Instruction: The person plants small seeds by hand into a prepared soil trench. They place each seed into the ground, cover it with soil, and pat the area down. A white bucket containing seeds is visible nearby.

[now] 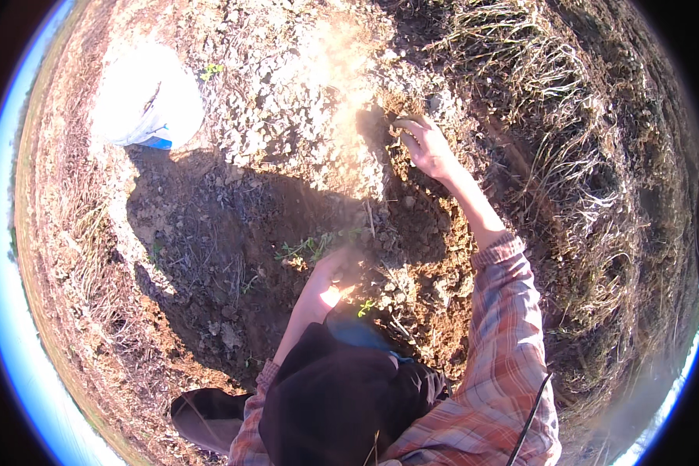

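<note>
Reaching forward over crumbly soil (pixel 413 215), my right hand (pixel 425 145) has its fingers spread and bent at a clod or loose dirt; whether it grips anything is unclear. My left hand (pixel 335 271) is low over the shaded ground close to my knees, its fingers blurred by glare and shadow. Beside its fingertips lies a small green weed (pixel 309 247). Another green sprig (pixel 366 307) grows just below that hand. Both forearms come out of plaid sleeves.
A bright white bucket or bag (pixel 151 99), overexposed, with a blue patch, stands at the upper left. Dry straw-like stalks (pixel 559 87) cover the ground on the right. A dark shoe (pixel 207 413) is at the lower left. My shadow falls across the soil.
</note>
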`<action>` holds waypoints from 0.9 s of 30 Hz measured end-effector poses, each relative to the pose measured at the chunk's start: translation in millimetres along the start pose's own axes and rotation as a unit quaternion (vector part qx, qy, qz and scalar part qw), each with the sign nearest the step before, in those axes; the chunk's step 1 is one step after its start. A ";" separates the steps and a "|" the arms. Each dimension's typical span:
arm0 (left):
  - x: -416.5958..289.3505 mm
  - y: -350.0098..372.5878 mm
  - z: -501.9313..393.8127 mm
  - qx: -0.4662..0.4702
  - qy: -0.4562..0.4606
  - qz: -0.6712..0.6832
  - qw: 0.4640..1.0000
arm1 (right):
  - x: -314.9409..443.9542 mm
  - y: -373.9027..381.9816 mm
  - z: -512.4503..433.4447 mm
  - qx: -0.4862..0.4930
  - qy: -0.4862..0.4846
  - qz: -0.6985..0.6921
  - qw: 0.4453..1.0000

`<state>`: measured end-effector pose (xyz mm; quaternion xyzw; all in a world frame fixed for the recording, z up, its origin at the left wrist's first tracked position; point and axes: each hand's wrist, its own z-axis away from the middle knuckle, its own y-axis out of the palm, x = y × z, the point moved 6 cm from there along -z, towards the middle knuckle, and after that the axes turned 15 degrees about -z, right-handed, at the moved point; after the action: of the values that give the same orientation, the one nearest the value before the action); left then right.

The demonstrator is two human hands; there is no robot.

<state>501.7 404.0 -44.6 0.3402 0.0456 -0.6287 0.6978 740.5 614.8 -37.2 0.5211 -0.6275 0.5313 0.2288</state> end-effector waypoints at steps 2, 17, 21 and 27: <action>-1.7 -1.6 0.6 0.004 0.003 0.002 1.000 | -33.7 27.9 -41.3 -0.017 0.092 0.049 0.994; -5.3 -13.9 -2.2 0.028 0.013 0.055 0.998 | -12.2 22.6 55.0 0.062 0.235 0.025 0.970; -7.4 -8.0 -4.1 -0.014 0.001 0.001 1.000 | -25.4 1.8 21.4 -0.078 0.170 0.118 0.975; -19.4 -6.3 -5.9 -0.035 0.013 -0.109 0.993 | -55.5 23.7 5.6 -0.045 0.183 0.179 0.966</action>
<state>494.1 423.7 -42.2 0.3167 0.1137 -0.6942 0.6363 740.3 630.0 -95.9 0.2836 -0.6813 0.6211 0.2640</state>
